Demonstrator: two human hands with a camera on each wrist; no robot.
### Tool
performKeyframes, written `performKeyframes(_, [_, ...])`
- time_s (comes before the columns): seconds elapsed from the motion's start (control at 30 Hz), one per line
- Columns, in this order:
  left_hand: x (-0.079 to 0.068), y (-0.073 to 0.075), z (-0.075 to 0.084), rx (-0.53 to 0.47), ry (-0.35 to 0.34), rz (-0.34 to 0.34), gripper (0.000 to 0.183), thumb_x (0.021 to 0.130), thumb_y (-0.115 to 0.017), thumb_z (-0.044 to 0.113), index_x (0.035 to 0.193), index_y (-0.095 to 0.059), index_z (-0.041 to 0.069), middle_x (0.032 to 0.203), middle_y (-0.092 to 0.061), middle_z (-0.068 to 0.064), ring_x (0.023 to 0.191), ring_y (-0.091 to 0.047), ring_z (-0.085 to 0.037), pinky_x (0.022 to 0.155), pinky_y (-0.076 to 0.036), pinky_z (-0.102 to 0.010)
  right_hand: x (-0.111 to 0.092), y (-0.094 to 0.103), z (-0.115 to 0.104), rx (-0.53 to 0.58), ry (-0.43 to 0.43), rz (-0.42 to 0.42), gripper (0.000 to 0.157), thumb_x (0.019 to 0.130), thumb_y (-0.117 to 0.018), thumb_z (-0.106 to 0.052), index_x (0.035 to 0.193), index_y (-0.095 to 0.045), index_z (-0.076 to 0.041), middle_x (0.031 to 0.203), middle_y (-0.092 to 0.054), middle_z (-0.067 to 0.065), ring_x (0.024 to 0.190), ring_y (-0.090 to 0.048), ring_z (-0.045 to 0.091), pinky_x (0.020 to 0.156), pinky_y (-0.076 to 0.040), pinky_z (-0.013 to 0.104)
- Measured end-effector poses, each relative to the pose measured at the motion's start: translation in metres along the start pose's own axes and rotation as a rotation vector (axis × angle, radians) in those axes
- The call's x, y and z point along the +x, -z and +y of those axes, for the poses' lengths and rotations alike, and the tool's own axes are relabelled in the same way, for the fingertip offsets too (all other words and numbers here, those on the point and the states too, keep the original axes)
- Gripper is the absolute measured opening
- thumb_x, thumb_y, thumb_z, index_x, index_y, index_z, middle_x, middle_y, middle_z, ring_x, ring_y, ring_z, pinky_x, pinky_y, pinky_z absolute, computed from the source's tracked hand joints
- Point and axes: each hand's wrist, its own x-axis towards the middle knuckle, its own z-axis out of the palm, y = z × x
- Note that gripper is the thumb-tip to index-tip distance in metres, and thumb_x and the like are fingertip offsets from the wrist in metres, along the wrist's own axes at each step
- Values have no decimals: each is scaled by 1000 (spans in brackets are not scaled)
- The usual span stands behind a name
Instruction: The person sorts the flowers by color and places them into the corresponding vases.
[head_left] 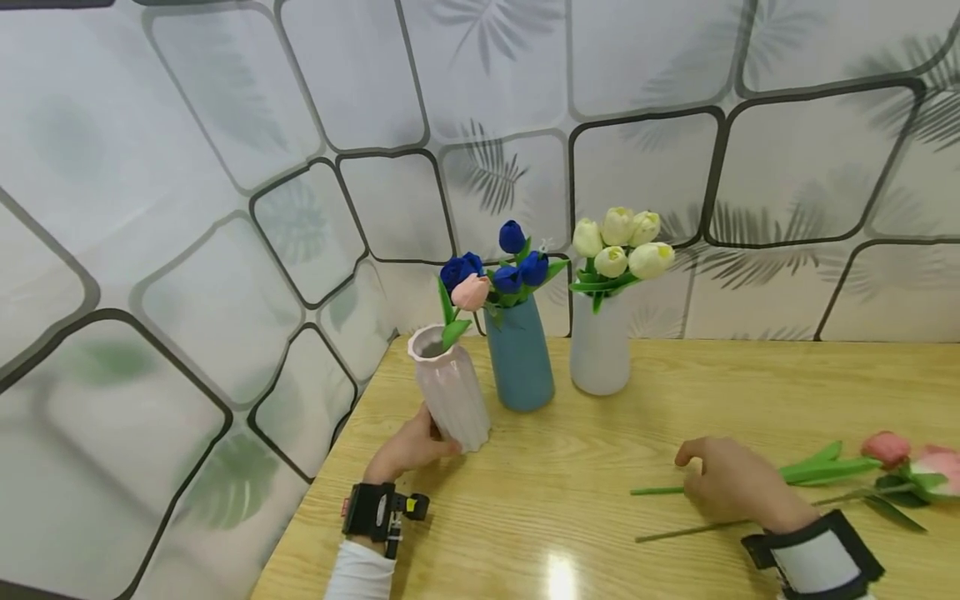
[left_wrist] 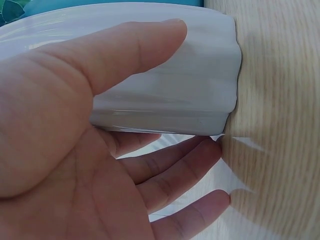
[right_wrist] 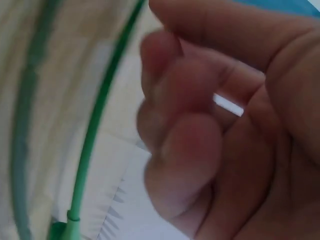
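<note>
My left hand (head_left: 411,450) holds a pale pink fluted vase (head_left: 453,398) low near its base. In the left wrist view the thumb (left_wrist: 150,42) lies along the vase wall, with the other fingers around its far side. One light pink tulip (head_left: 471,293) with green leaves leans in the vase. My right hand (head_left: 738,483) is over the green tulip stem (head_left: 652,491) on the table, its fingers curled. In the right wrist view the green stem (right_wrist: 95,115) passes close to the thumb tip; whether it is pinched is hidden.
Behind the pink vase stand a blue vase (head_left: 520,354) of blue flowers and a white vase (head_left: 600,346) of white tulips. A pink tulip head (head_left: 887,448) and a larger pink flower (head_left: 937,468) lie at the right. Patterned curtain-like walls (head_left: 487,83) border the wooden table (head_left: 585,492).
</note>
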Motion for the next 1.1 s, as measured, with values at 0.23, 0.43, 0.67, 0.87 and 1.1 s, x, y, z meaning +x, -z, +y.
performKeyframes(0.23, [-1, 1, 0, 5, 12, 4, 84, 85, -76, 5, 149, -23, -6, 141, -45, -29, 127, -49, -42, 104, -41, -55, 1, -12, -3, -93, 77, 37, 13, 86, -70, -5, 82, -64, -16, 65, -54, -4, 51, -39, 12, 49, -33, 28])
performKeyframes(0.43, [0, 0, -2, 1, 2, -4, 84, 86, -75, 5, 150, -22, -6, 141, -45, -29, 127, -48, -42, 104, -41, -55, 1, -14, -12, -132, 124, 229, 3, 94, -65, -10, 92, -66, -8, 72, -63, -1, 54, -49, 10, 48, -39, 29])
performKeyframes(0.67, [1, -1, -2, 18, 27, 20, 84, 85, -77, 7, 150, -25, -4, 140, -47, -27, 126, -50, -40, 103, -42, -54, 3, -20, -30, 420, -61, 493, 38, 103, -55, -24, 120, -64, 8, 98, -72, 24, 58, -68, 17, 48, -52, 30])
performKeyframes(0.87, [-1, 3, -2, -3, 22, -11, 85, 85, -76, 8, 149, -22, -7, 138, -47, -30, 124, -51, -41, 102, -42, -54, 5, -26, -43, 1012, -219, 665, 38, 97, -66, -26, 122, -57, 1, 83, -76, -2, 60, -70, 11, 55, -58, 28])
performKeyframes(1.1, [-5, 14, -3, -34, 40, 1, 69, 87, -68, 11, 143, -30, -5, 128, -52, -26, 115, -55, -39, 88, -50, -47, 2, -22, -43, 1755, -322, 449, 27, 103, -51, -17, 121, -49, 4, 85, -66, -8, 75, -70, 6, 72, -56, 20])
